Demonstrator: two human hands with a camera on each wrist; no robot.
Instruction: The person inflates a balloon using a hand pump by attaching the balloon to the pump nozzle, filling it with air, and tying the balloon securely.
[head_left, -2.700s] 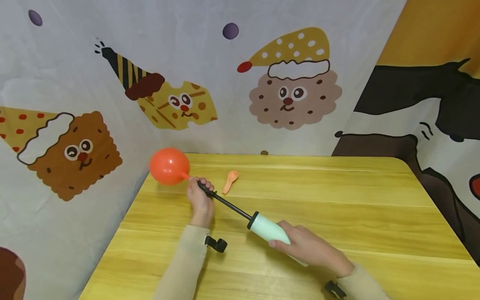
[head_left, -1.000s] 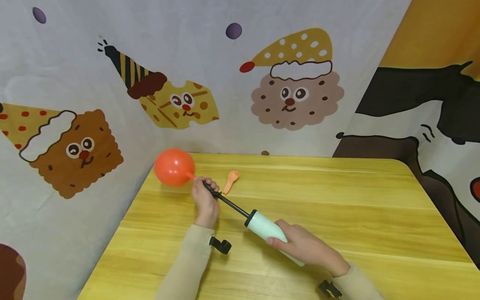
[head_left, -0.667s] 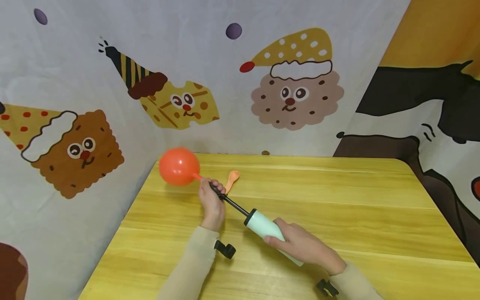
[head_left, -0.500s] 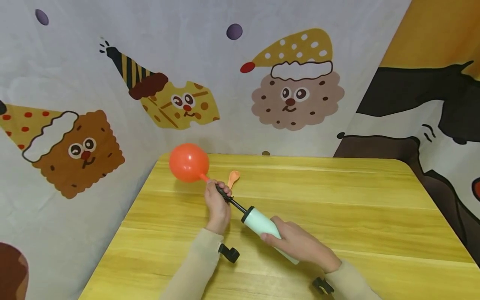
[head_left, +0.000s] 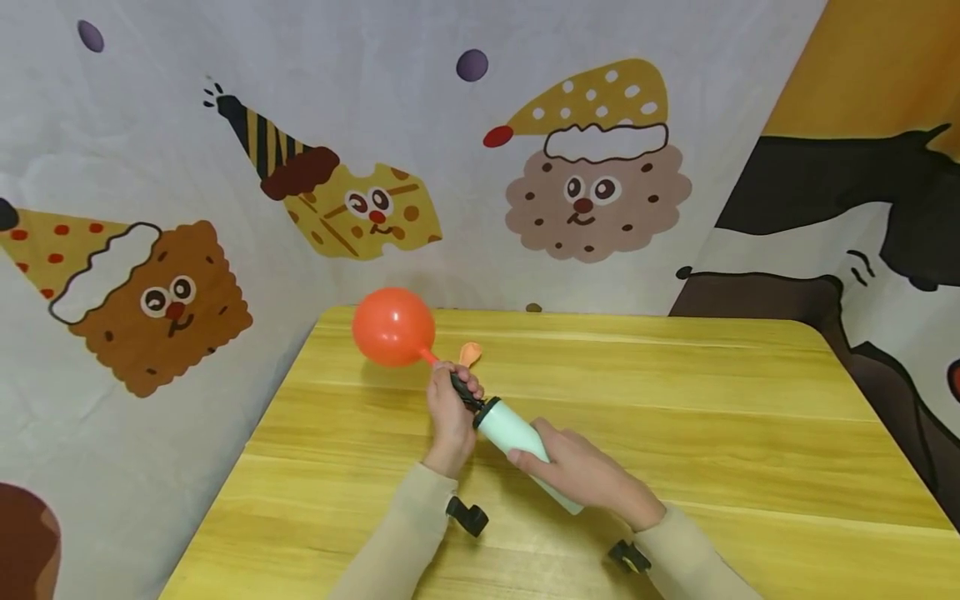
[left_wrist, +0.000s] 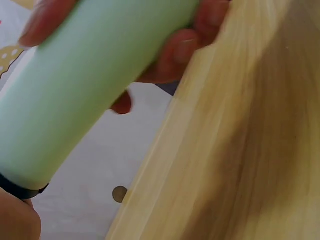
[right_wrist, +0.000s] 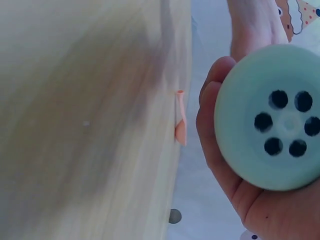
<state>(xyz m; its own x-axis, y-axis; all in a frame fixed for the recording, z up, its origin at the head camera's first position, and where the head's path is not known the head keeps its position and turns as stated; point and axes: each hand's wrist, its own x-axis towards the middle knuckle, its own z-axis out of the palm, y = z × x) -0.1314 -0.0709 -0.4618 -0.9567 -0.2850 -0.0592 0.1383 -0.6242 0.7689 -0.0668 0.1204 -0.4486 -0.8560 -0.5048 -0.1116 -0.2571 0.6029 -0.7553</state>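
Observation:
A partly inflated red balloon (head_left: 393, 327) hangs off the tip of a hand pump, its neck running into my left hand (head_left: 452, 408). That hand grips the pump's black handle end, and its fingers hide where neck and nozzle meet. My right hand (head_left: 581, 467) wraps round the mint-green pump barrel (head_left: 513, 435). The black rod between handle and barrel is out of sight, with the barrel's black collar close against the left hand. In the right wrist view the pump's round end (right_wrist: 289, 125) shows several dark holes. Behind the left hand lies a flat orange balloon (head_left: 470, 354).
The wooden table (head_left: 712, 433) spreads under both hands. A cloth backdrop (head_left: 480, 275) with cartoon biscuits and cheese rises along its back and left edges. Black camera mounts sit on the left wrist (head_left: 468, 518) and the right wrist (head_left: 628, 557).
The left hand and red balloon have moved right toward the barrel, and the rod has slid in until hidden. The right hand has shifted slightly left and up. The balloon looks slightly bigger.

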